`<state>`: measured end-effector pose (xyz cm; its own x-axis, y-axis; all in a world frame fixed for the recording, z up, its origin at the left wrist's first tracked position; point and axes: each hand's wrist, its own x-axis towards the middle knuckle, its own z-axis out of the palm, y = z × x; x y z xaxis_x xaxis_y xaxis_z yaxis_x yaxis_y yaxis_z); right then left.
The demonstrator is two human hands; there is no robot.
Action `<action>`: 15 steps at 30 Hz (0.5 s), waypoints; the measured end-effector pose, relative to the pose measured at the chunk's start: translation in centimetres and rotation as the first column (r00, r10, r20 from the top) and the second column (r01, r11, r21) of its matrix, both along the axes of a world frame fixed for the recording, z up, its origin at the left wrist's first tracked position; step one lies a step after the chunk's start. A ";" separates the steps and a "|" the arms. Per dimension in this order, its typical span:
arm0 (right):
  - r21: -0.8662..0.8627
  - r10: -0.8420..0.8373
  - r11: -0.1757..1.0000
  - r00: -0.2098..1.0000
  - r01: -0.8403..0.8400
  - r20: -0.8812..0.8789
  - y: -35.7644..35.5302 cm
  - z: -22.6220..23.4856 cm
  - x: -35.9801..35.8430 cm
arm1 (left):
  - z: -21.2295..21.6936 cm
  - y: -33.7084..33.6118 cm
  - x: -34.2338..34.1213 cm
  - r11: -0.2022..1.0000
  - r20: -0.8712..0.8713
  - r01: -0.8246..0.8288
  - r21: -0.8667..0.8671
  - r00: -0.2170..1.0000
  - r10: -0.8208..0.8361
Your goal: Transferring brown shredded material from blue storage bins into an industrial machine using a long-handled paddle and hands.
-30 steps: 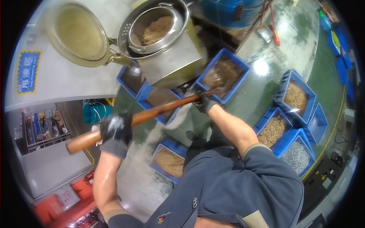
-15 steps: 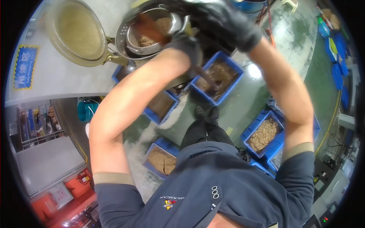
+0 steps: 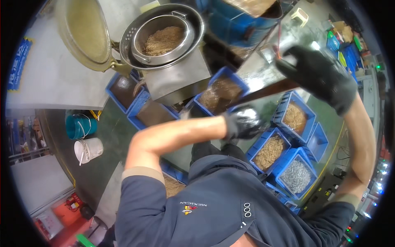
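Observation:
My right hand [image 3: 319, 76], in a black glove, is at the upper right with its wrist bent. Its thumb and forefinger stand apart, and the other fingers close on the upper end of a long brown-handled tool [image 3: 267, 91]. The tool slants down left to a blue bin [image 3: 242, 78] of wet brown material, where its dark lower end is hard to make out. Just below the handle is my left hand [image 3: 247, 122], in a wet, shiny black glove; its fingers are hidden and blurred. A round metal drum [image 3: 197, 24] at the upper left holds a steel basket [image 3: 187, 39] with brown shavings [image 3: 162, 41].
The drum's round lid [image 3: 108, 31] stands raised at its left. Stacked blue bins [image 3: 314, 162] hold brown and silvery shavings at my right. A blue barrel [image 3: 230, 24] stands at the top. Teal [image 3: 76, 126] and white [image 3: 94, 148] buckets are at the left.
Both hands have moved right and downward from over the drum. The handle has swung right with my right hand, uncovering the basket and its shavings. My view has turned somewhat to the right.

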<state>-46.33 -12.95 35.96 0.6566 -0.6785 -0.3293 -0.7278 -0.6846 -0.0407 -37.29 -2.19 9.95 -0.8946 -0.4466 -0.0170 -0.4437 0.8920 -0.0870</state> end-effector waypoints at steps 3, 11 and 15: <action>0.150 -0.323 0.898 0.851 0.413 -0.414 0.6 1.6 -5.8 | -8.1 3.5 0.7 0.591 -0.392 -0.038 0.806 0.715 0.579; 0.171 -0.246 0.951 0.966 0.257 -0.085 3.9 -3.8 -25.3 | -20.9 16.2 8.2 -0.285 0.424 -0.593 0.753 0.106 0.899; 0.253 -0.250 0.934 0.967 0.251 -0.039 4.2 -6.2 -33.0 | -27.9 21.2 7.1 -0.692 0.696 0.083 0.717 -0.146 0.704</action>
